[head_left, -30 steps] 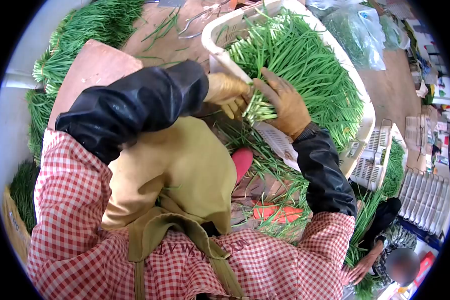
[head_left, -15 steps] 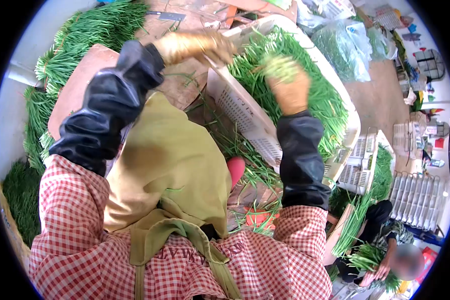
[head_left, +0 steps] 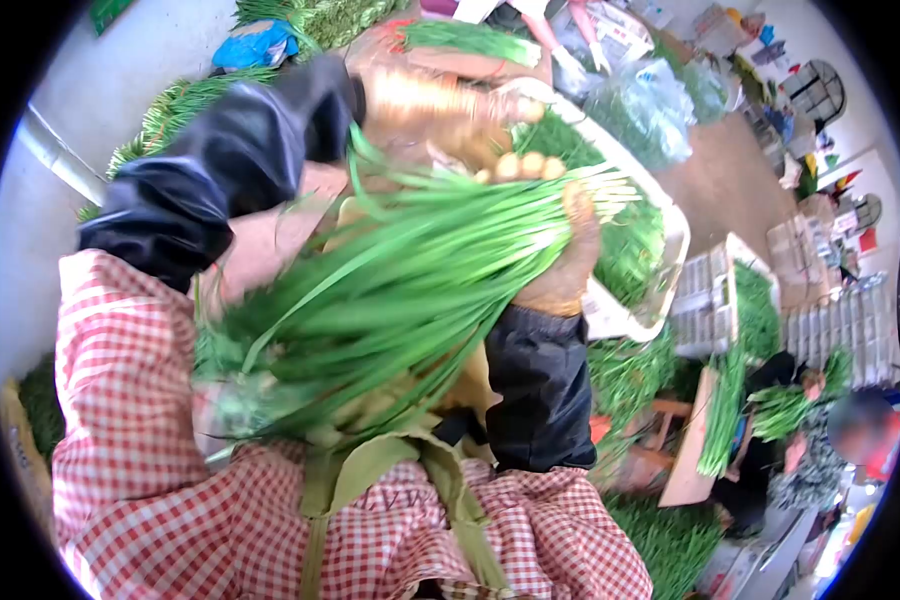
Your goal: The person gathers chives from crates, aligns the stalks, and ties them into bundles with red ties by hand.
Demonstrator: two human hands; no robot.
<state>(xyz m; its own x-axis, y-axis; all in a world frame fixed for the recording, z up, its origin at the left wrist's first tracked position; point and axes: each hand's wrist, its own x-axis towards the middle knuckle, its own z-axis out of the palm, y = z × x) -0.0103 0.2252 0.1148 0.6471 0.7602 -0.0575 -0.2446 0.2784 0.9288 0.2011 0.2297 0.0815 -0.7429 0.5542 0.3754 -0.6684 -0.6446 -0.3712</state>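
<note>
Between the earlier frame and now, the bunch of green stalks (head_left: pixel 400 260) moves from above the white crate (head_left: pixel 615 318) to the crate's left, over the wearer's lap. Right hand (head_left: pixel 560 268), at the crate's near left edge, is closed around the bunch close to its pale ends; these point toward the crate and the loose green ends fan away from it. Left hand (head_left: pixel 435 110), motion-blurred, is beside the crate's far left corner; whether its fingers are spread or pressed together cannot be told. More greens (head_left: pixel 630 250) lie inside the crate. Clear plastic bag (head_left: pixel 660 105) sits just beyond the crate's far right side. Perforated basket (head_left: pixel 705 300) stands right of the crate. Another person (head_left: pixel 815 460) is farther right and nearer the wearer than the crate.
</note>
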